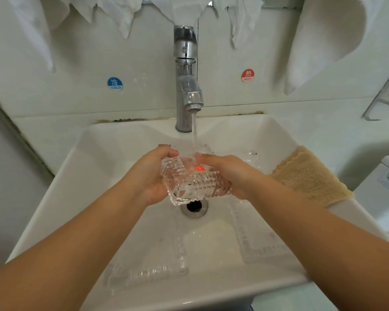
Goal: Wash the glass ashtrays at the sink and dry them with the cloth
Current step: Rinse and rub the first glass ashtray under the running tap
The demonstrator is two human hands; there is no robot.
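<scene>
**Currently rinsing: one ashtray under running water**

Head view: you hold a clear, ribbed square glass ashtray (194,184) over the drain (194,207) of the white ceramic sink (61,176), directly beneath the stream from the chrome tap (185,77). Your left hand (154,176) curls round its left side; your right hand (227,173) grips its right side, fingers underneath. Two more clear glass ashtrays lie in the basin nearer you, one left (148,268), one right (261,239). A beige ribbed cloth (310,176) rests on the sink's right rim. White towels (323,37) hang above.
</scene>
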